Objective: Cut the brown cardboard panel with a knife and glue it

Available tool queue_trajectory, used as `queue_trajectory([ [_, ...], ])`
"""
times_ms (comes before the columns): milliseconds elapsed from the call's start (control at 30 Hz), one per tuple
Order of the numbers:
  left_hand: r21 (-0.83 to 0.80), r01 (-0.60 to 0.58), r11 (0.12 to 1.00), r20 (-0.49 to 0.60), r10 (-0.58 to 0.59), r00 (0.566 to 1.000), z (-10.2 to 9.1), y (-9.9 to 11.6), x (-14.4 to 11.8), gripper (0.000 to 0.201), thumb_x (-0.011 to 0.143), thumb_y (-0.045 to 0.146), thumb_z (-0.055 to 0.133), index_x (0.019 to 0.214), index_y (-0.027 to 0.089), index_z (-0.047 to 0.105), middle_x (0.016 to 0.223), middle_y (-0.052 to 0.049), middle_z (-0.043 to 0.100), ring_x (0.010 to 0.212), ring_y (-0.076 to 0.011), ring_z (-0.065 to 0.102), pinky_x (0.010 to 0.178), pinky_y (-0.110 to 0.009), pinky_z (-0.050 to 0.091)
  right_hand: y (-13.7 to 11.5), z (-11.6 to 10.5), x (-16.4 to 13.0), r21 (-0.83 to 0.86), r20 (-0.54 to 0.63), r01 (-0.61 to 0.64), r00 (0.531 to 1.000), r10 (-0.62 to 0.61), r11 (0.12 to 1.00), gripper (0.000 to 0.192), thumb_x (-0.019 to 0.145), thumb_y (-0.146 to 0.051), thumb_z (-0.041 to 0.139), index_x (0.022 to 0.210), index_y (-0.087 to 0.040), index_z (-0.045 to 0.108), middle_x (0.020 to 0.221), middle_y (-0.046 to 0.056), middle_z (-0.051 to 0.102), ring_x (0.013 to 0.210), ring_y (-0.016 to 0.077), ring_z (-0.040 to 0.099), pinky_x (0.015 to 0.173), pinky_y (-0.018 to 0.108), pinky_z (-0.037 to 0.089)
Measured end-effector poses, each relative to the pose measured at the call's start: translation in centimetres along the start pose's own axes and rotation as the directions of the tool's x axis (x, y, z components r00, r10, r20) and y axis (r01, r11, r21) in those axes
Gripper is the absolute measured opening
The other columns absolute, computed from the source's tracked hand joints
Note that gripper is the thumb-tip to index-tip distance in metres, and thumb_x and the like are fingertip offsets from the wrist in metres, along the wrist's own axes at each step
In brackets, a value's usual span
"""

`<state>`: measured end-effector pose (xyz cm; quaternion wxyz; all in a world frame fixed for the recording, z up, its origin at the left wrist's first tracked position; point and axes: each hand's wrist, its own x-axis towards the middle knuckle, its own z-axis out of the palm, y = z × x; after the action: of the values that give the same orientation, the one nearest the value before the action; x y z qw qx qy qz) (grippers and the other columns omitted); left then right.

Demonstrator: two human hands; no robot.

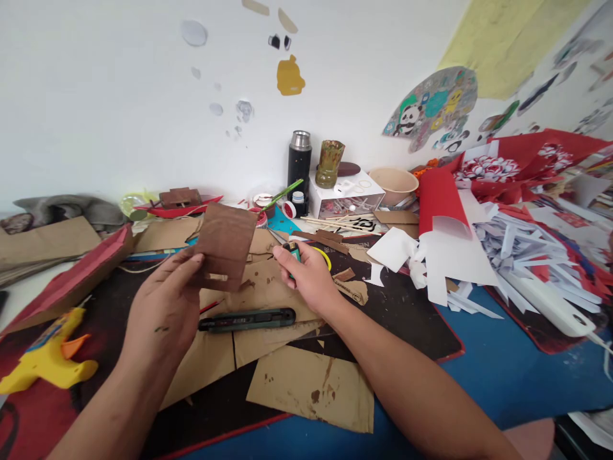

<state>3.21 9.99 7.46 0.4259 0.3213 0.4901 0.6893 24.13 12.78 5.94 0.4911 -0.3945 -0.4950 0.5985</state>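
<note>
While the left hand is pinching a brown painted cardboard piece upright above the worktop, the right hand is closing around a small green-and-yellow tool just beside it. The piece seems to be getting checked between cuts; trimming its slot would call for a steady grip, with the utility knife lying near below.

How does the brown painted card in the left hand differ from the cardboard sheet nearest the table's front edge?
The brown painted card is dark brown all over, small, and held upright by the left hand; it has a slot cut near its bottom edge. The cardboard sheet is pale tan with only brown smears, larger, and lies flat. Both are flat card.
</note>
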Motion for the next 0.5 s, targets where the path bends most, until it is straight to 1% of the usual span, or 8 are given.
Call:
queue_trajectory([
  [100, -0.006, 0.088, 0.996, 0.053, -0.088, 0.995, 0.5, -0.3, -0.6, 0.037, 0.062, 0.039, 0.102, 0.089, 0.020, 0.085, 0.107, -0.008, 0.085, 0.087, -0.0226, 0.076, 0.062, -0.032, 0.067, 0.2, 0.2, 0.0, -0.015, 0.075, -0.035, 0.996, 0.037, 0.999, 0.058, 0.084, -0.077, 0.084, 0.086, -0.026, 0.056, 0.059, -0.009, 0.054, 0.048, 0.0092, 0.043, 0.046, 0.025, 0.032],
  [200, 0.009, 0.119, 0.993, 0.065, -0.120, 0.991, 0.9, -0.6, -1.3, 0.038, 0.062, 0.040, 0.103, 0.092, 0.023, 0.087, 0.110, -0.007, 0.087, 0.091, -0.0242, 0.078, 0.063, -0.031, 0.066, 0.2, 0.3, -0.1, -0.017, 0.130, -0.048, 0.990, 0.049, 0.999, 0.060, 0.084, -0.080, 0.084, 0.090, -0.026, 0.059, 0.060, -0.009, 0.054, 0.048, 0.0093, 0.042, 0.046, 0.025, 0.032],
  [300, 0.060, 0.117, 0.991, 0.070, -0.121, 0.990, 0.9, -1.0, -1.5, 0.041, 0.063, 0.042, 0.103, 0.098, 0.027, 0.089, 0.114, -0.005, 0.088, 0.102, -0.0258, 0.080, 0.075, -0.031, 0.067, -0.1, 0.3, -0.2, -0.016, 0.115, -0.022, 0.993, 0.024, 1.000, 0.061, 0.084, -0.081, 0.083, 0.085, -0.026, 0.058, 0.060, -0.009, 0.054, 0.048, 0.0089, 0.042, 0.047, 0.026, 0.033],
  [367, 0.090, 0.108, 0.990, 0.078, -0.116, 0.990, 0.6, -1.2, -1.5, 0.042, 0.064, 0.045, 0.103, 0.099, 0.027, 0.089, 0.115, -0.004, 0.088, 0.104, -0.0249, 0.080, 0.084, -0.032, 0.068, -0.3, 0.2, -0.2, -0.013, 0.111, -0.009, 0.994, 0.010, 1.000, 0.062, 0.084, -0.081, 0.083, 0.082, -0.026, 0.057, 0.059, -0.009, 0.054, 0.048, 0.0087, 0.042, 0.047, 0.026, 0.033],
  [500, 0.132, 0.119, 0.984, 0.099, -0.133, 0.986, 0.2, -1.4, -1.4, 0.042, 0.066, 0.049, 0.102, 0.099, 0.027, 0.088, 0.112, -0.004, 0.087, 0.100, -0.0232, 0.078, 0.084, -0.032, 0.066, -0.4, 0.2, -0.3, -0.026, 0.138, 0.023, 0.990, -0.020, 0.999, 0.059, 0.088, -0.080, 0.081, 0.084, -0.025, 0.059, 0.060, -0.009, 0.055, 0.048, 0.0090, 0.043, 0.048, 0.026, 0.033],
])
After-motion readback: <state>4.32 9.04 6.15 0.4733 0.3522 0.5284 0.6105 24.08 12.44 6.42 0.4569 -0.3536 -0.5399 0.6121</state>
